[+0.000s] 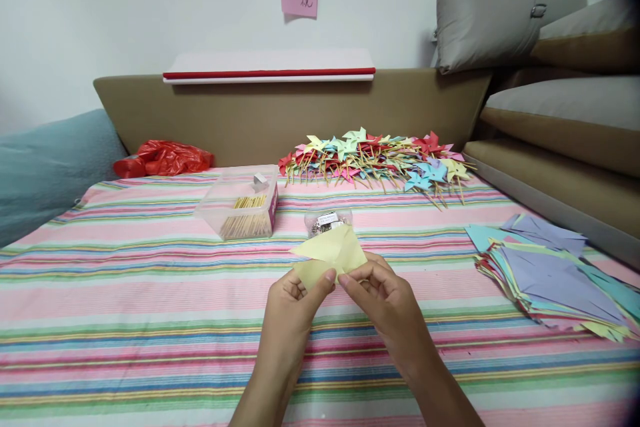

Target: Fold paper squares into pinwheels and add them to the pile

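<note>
Between my two hands is a sheet of pale yellow paper (pixel 331 248) with cut, pointed corners, held above the striped cloth. My left hand (pixel 296 300) pinches its lower left part, thumb on top. My right hand (pixel 384 290) is closed on the lower right part, its thumb and forefinger meeting near the middle of the lower edge. Both thumb tips are close together. Just beyond the paper stands a small clear tub (pixel 327 219) of small metal-looking pieces with a white label, partly hidden by the paper.
A clear plastic box (pixel 245 207) of wooden sticks stands behind on the left. At the back lies a heap of colourful paper pinwheels (pixel 370 157) on sticks. Cut coloured paper sheets (pixel 555 280) are stacked at right. A red plastic bag (pixel 167 159) lies back left; grey cushions (pixel 510 17) rise at right.
</note>
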Demonstrator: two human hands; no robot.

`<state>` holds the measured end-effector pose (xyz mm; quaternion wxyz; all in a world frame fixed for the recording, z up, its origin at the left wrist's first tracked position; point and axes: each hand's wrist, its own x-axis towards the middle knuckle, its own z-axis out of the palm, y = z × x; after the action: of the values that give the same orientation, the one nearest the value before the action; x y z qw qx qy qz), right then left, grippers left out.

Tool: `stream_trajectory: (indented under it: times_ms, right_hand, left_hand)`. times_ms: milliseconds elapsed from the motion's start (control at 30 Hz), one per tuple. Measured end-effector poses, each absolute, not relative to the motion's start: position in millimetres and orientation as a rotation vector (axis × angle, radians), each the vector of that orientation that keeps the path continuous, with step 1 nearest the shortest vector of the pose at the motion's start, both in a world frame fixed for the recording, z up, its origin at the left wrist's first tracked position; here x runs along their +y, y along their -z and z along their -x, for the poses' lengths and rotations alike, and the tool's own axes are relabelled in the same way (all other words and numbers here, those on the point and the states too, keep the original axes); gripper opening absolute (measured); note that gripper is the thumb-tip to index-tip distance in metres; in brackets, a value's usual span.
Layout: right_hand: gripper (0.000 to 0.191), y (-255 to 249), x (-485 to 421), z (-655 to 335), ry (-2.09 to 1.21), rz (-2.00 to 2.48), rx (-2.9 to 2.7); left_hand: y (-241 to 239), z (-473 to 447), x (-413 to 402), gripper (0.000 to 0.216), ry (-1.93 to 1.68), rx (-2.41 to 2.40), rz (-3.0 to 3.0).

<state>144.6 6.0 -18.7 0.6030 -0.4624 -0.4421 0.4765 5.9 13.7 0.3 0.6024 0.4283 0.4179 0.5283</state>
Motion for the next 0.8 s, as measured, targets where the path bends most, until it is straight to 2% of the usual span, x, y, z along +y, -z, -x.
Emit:
stream_trajectory:
  times_ms: [200,333,500,600,800]
  right_hand:
    - [0.028,13.8,4.8,-140.0,-1.044,1.023,-1.001]
    - [0.041,5.0,3.2,-141.5,-1.037,0.985,-0.795]
    - [0.052,-1.6,-0.2,-150.3,-1.335,1.034,-0.853]
    - [0.049,-1.3,-2.6,-153.4,-1.41,1.035,-0.909]
    - [0.043,3.8,-2.9,-156.1,-1.449,1.096,-0.945]
  left_hand:
    - [-1.9,-5.7,13.4,0.026,-1.229,1.016,-1.004]
    - [-4.5,-3.3,14.3,0.029,-1.201,1.016,-1.004]
    - [-9.1,2.0,16.1,0.035,-1.068,0.885,-1.084]
    - [-12.4,4.7,16.0,0.043,-1.006,0.815,-1.106]
    - [-14.1,11.7,15.5,0.045,-0.917,0.816,-1.127]
